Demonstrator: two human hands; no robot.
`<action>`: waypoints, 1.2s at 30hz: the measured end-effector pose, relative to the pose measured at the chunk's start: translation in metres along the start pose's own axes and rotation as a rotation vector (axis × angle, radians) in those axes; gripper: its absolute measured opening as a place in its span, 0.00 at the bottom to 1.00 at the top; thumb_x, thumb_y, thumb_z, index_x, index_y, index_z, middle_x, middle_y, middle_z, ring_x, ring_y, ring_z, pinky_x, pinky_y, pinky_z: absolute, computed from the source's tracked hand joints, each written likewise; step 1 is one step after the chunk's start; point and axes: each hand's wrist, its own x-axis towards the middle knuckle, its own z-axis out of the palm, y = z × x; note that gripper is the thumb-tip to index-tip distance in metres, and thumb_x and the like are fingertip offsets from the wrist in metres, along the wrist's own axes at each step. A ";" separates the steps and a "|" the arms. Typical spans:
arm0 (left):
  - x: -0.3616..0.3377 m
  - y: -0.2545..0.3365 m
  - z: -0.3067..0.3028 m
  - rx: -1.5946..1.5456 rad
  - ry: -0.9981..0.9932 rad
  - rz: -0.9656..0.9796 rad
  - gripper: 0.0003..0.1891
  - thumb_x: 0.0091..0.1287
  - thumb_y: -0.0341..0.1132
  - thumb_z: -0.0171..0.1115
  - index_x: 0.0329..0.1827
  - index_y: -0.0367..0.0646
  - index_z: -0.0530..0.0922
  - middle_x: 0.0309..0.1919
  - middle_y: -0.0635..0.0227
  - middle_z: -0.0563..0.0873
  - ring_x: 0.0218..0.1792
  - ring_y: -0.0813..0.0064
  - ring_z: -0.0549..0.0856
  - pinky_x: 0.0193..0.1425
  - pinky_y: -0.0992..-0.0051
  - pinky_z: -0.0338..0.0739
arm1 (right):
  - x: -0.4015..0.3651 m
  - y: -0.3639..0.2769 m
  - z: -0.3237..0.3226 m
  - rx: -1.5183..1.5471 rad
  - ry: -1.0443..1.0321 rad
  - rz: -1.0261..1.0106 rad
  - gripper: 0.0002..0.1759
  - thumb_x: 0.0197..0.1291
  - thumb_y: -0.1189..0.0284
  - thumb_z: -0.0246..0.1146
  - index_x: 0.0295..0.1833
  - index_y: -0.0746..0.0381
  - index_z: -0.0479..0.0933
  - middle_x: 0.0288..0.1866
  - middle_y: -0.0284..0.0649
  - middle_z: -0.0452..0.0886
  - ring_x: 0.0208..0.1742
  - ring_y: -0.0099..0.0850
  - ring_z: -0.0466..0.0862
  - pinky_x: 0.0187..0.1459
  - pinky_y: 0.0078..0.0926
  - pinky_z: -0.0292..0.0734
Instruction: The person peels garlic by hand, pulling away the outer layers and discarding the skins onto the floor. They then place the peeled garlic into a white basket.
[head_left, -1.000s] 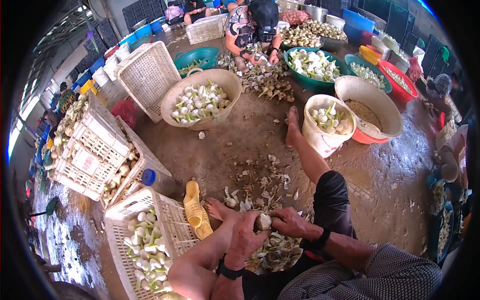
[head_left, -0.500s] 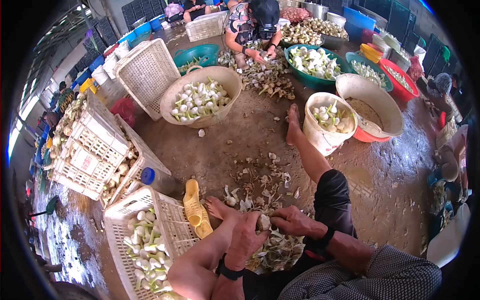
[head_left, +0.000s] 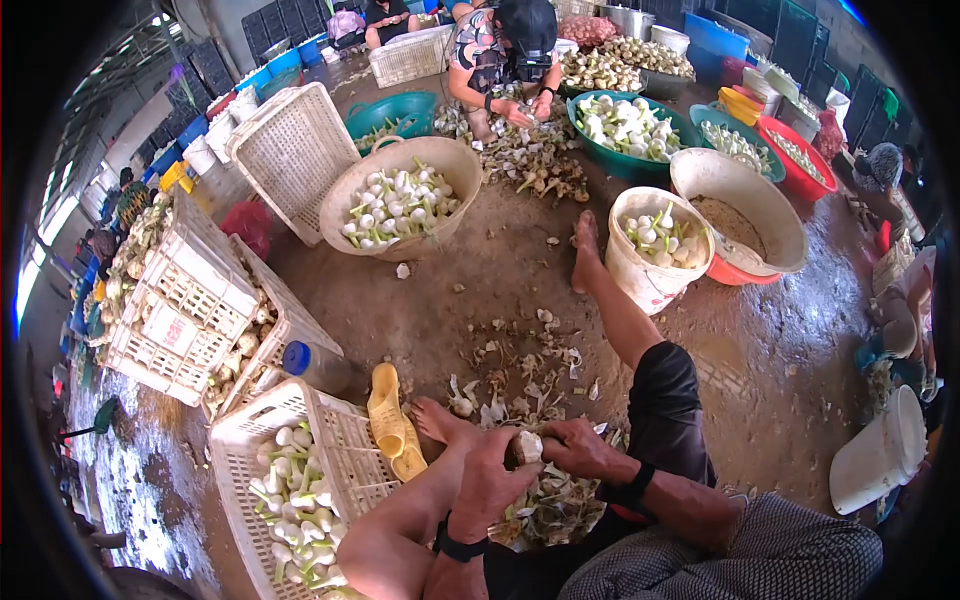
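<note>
Curled thumb and fingers of the worker's left hand [head_left: 488,475] grip a single garlic bulb [head_left: 527,447] in the head camera's view, while the right hand [head_left: 585,450] brings bent fingers to its side; whether those fingertips pinch or merely touch cannot be told. Both hands sit low between a bent left leg [head_left: 400,515] and an outstretched right leg [head_left: 628,325], over a heap of peelings [head_left: 550,510]. At left, the wall of a white slatted crate [head_left: 350,450], holding trimmed bulbs [head_left: 300,510], stands just beside the left leg and bounds that side. At right, the right foot [head_left: 587,250] rests beside a white bucket [head_left: 640,285] of garlic. Ahead, a broad stretch of brown floor [head_left: 470,290], strewn with skins [head_left: 520,385] near the hands, reaches to a beige basin [head_left: 425,243] piled with more bulbs. The gripped bulb lies between the two hands, nested in the left, its pale face toward the right fingertips. Counted nearby are two dark wristbands [head_left: 463,544], two yellow shoes [head_left: 385,405] beside the left foot [head_left: 445,425] and one blue-lidded jar [head_left: 325,370]. Farther off, one person [head_left: 525,35] in a dark cap bends over garlic beside a green basin [head_left: 612,162]. Bulbs in the crate, bucket and basins overlap too much to number.
</note>
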 end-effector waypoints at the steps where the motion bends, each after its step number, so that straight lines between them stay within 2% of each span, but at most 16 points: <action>1: 0.000 0.002 -0.003 0.003 0.000 0.002 0.28 0.48 0.29 0.77 0.53 0.35 0.77 0.39 0.58 0.86 0.39 0.66 0.87 0.44 0.69 0.82 | -0.002 0.008 0.004 0.007 -0.011 0.021 0.11 0.57 0.69 0.59 0.32 0.67 0.76 0.26 0.56 0.78 0.30 0.53 0.82 0.33 0.46 0.75; 3: -0.003 0.004 -0.008 -0.388 -0.021 -0.225 0.27 0.51 0.29 0.78 0.55 0.35 0.77 0.43 0.61 0.87 0.44 0.75 0.86 0.45 0.74 0.81 | -0.013 0.017 0.010 0.018 -0.017 0.044 0.11 0.57 0.68 0.59 0.31 0.67 0.76 0.26 0.56 0.79 0.30 0.53 0.82 0.33 0.46 0.75; 4: -0.003 0.005 -0.014 -0.451 -0.058 -0.305 0.28 0.53 0.27 0.76 0.57 0.32 0.76 0.46 0.63 0.86 0.48 0.78 0.84 0.50 0.76 0.81 | -0.020 0.019 0.012 -0.094 -0.143 0.068 0.12 0.58 0.67 0.59 0.32 0.67 0.77 0.27 0.56 0.79 0.30 0.53 0.82 0.34 0.47 0.76; 6: -0.003 0.009 -0.015 -0.619 0.016 -0.314 0.28 0.54 0.25 0.75 0.59 0.31 0.75 0.48 0.61 0.85 0.49 0.76 0.84 0.53 0.74 0.81 | -0.033 0.023 0.018 -0.212 -0.271 0.092 0.13 0.59 0.66 0.59 0.32 0.66 0.77 0.27 0.56 0.79 0.31 0.53 0.82 0.36 0.47 0.76; 8: -0.004 0.005 -0.018 -0.897 0.077 -0.324 0.31 0.55 0.22 0.73 0.63 0.28 0.72 0.54 0.57 0.83 0.53 0.69 0.83 0.59 0.68 0.80 | -0.044 0.025 0.027 -0.457 -0.593 0.000 0.17 0.63 0.60 0.59 0.37 0.65 0.79 0.29 0.52 0.81 0.32 0.47 0.83 0.35 0.44 0.76; 11: -0.006 0.007 -0.023 -1.191 0.076 -0.272 0.34 0.55 0.23 0.74 0.66 0.28 0.70 0.56 0.55 0.82 0.55 0.68 0.83 0.61 0.67 0.78 | -0.046 0.022 0.036 -0.274 -0.704 -0.032 0.19 0.65 0.56 0.57 0.38 0.63 0.79 0.31 0.52 0.82 0.34 0.52 0.82 0.37 0.47 0.76; 12: -0.007 0.008 -0.023 -1.190 0.080 -0.273 0.34 0.55 0.23 0.74 0.66 0.28 0.70 0.56 0.55 0.82 0.55 0.68 0.83 0.61 0.67 0.78 | -0.046 0.022 0.037 -0.273 -0.708 -0.034 0.19 0.65 0.56 0.57 0.38 0.63 0.79 0.31 0.52 0.82 0.34 0.52 0.82 0.37 0.47 0.76; 15: -0.007 0.010 -0.022 -1.273 0.069 -0.269 0.37 0.55 0.24 0.74 0.68 0.27 0.68 0.57 0.55 0.82 0.57 0.66 0.82 0.65 0.67 0.75 | -0.037 0.018 0.030 0.008 -0.331 0.009 0.17 0.65 0.63 0.56 0.37 0.69 0.78 0.27 0.52 0.81 0.28 0.45 0.82 0.34 0.40 0.78; 16: -0.006 0.009 -0.021 -1.267 0.064 -0.263 0.37 0.55 0.25 0.74 0.69 0.26 0.67 0.58 0.54 0.81 0.58 0.66 0.81 0.66 0.66 0.74 | -0.033 0.003 0.019 0.004 -0.328 0.009 0.17 0.65 0.63 0.56 0.37 0.69 0.78 0.27 0.52 0.81 0.28 0.45 0.82 0.34 0.40 0.78; 18: -0.004 0.009 -0.020 -1.267 0.056 -0.254 0.37 0.56 0.26 0.74 0.69 0.26 0.67 0.58 0.54 0.81 0.59 0.66 0.80 0.68 0.66 0.73 | -0.024 -0.024 -0.006 0.397 -0.217 0.355 0.15 0.66 0.66 0.57 0.40 0.68 0.80 0.27 0.43 0.82 0.25 0.33 0.82 0.32 0.32 0.78; 19: -0.005 0.012 -0.022 -1.269 0.051 -0.255 0.37 0.56 0.27 0.73 0.69 0.25 0.66 0.59 0.54 0.81 0.60 0.66 0.80 0.68 0.66 0.72 | -0.020 -0.026 -0.011 0.394 -0.217 0.356 0.15 0.66 0.66 0.57 0.40 0.68 0.80 0.27 0.43 0.82 0.25 0.33 0.82 0.32 0.32 0.78; 21: -0.005 0.014 -0.023 -1.271 0.048 -0.259 0.37 0.57 0.28 0.72 0.69 0.25 0.66 0.59 0.53 0.80 0.60 0.65 0.80 0.69 0.65 0.71 | -0.011 -0.033 -0.020 0.352 -0.045 0.051 0.14 0.65 0.66 0.59 0.44 0.67 0.81 0.29 0.36 0.82 0.29 0.24 0.82 0.32 0.28 0.78; 25: -0.004 0.014 -0.023 -1.227 0.026 -0.298 0.35 0.58 0.28 0.70 0.69 0.26 0.66 0.59 0.53 0.80 0.60 0.65 0.80 0.68 0.66 0.71 | -0.007 -0.074 -0.039 0.412 -0.202 0.200 0.14 0.68 0.66 0.59 0.43 0.68 0.81 0.31 0.38 0.82 0.34 0.23 0.81 0.35 0.25 0.76; 26: -0.004 0.013 -0.022 -1.217 0.025 -0.322 0.35 0.58 0.28 0.70 0.69 0.26 0.67 0.59 0.54 0.80 0.60 0.65 0.80 0.68 0.66 0.71 | -0.006 -0.068 -0.036 0.295 -0.238 0.088 0.16 0.69 0.64 0.60 0.44 0.68 0.81 0.32 0.38 0.82 0.33 0.24 0.81 0.36 0.26 0.76; 29: -0.004 0.012 -0.021 -1.217 0.008 -0.337 0.35 0.58 0.29 0.70 0.69 0.27 0.67 0.58 0.55 0.81 0.59 0.66 0.80 0.67 0.67 0.72 | -0.005 -0.067 -0.029 0.366 -0.242 0.010 0.17 0.70 0.62 0.61 0.44 0.68 0.80 0.31 0.38 0.82 0.34 0.23 0.81 0.36 0.27 0.76; 36: -0.004 0.009 -0.019 -1.112 -0.023 -0.367 0.33 0.59 0.34 0.70 0.66 0.29 0.71 0.57 0.59 0.81 0.58 0.67 0.80 0.67 0.66 0.71 | -0.007 -0.067 -0.039 0.379 -0.294 0.050 0.18 0.71 0.61 0.60 0.42 0.67 0.79 0.28 0.34 0.79 0.30 0.20 0.78 0.33 0.24 0.74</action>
